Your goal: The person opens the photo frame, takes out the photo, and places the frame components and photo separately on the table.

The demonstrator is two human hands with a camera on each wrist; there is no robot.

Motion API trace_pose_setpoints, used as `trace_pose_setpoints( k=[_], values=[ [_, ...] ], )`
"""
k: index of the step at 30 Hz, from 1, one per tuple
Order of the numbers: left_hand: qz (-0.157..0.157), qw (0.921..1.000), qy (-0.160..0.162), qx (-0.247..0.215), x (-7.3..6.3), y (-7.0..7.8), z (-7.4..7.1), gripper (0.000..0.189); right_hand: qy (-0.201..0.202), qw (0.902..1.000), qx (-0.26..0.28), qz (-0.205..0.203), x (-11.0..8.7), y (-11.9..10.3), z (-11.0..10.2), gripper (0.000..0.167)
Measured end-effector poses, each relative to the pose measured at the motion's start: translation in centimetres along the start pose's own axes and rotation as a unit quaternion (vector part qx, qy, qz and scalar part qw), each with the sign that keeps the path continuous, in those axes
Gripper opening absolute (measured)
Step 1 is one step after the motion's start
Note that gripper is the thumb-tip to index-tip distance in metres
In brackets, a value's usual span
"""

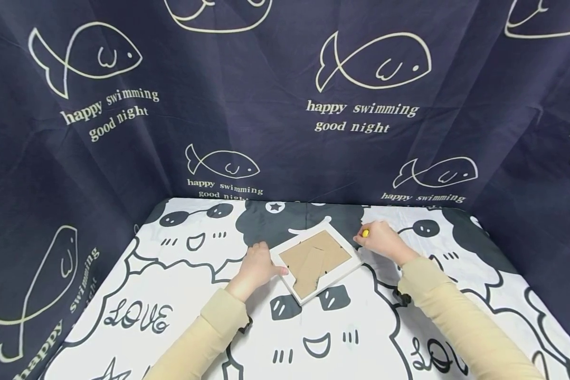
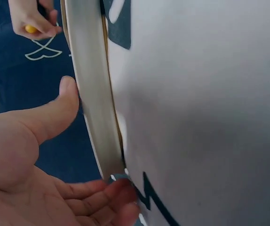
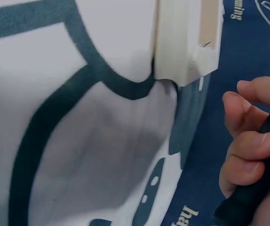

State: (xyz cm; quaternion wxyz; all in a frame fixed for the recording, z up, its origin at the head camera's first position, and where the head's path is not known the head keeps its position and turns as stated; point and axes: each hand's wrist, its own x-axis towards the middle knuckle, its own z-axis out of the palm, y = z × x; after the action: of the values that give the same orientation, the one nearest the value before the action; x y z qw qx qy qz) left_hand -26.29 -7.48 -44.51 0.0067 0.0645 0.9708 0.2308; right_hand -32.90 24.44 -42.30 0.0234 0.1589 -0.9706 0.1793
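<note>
A white picture frame lies face down on the patterned cloth, turned at an angle. Its brown backing board with a stand flap faces up, and small dark tabs dot the inner edge. My left hand holds the frame's left corner, thumb over the border and fingers round the outer side. In the left wrist view the thumb lies against the frame's edge. Beyond the right corner, my right hand grips a black-handled tool with a yellow end. The tool's working tip is hidden.
The table is covered by a white cloth with black cartoon drawings. Dark blue curtains printed with fish and lettering hang behind it and at both sides.
</note>
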Motion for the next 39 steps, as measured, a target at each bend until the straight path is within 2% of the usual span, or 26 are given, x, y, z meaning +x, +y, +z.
trace_pose_setpoints(
  k=[5,10,13,18,21,30,39],
  values=[
    [-0.016,0.9998,-0.003,0.01,-0.9,0.4,-0.2,0.082,-0.027,0.9996,0.001,-0.006,0.3,0.4,1.0,0.014],
    [-0.026,0.9992,-0.031,-0.007,-1.8,0.6,-0.2,0.081,-0.033,0.9993,-0.005,-0.018,0.5,0.4,1.9,0.016],
    [-0.021,0.9983,-0.051,-0.017,-2.2,0.6,0.0,0.08,-0.039,0.9991,-0.006,-0.013,0.7,0.4,2.2,0.018],
    [-0.004,0.9968,-0.071,-0.037,-2.6,0.7,0.5,0.068,-0.041,0.9991,-0.009,-0.008,0.9,0.1,2.7,0.02],
    [0.004,0.9962,-0.075,-0.045,-2.8,0.8,0.7,0.057,-0.043,0.999,-0.007,-0.007,1.0,-0.1,3.0,0.019],
    [0.012,0.9953,-0.085,-0.045,-2.7,1.1,0.8,0.043,-0.047,0.9989,-0.001,0.004,1.1,-0.7,2.9,0.017],
    [0.012,0.9956,-0.083,-0.044,-2.7,1.5,0.8,0.041,-0.048,0.9988,-0.006,-0.001,1.3,-0.3,2.8,0.016]
  ],
)
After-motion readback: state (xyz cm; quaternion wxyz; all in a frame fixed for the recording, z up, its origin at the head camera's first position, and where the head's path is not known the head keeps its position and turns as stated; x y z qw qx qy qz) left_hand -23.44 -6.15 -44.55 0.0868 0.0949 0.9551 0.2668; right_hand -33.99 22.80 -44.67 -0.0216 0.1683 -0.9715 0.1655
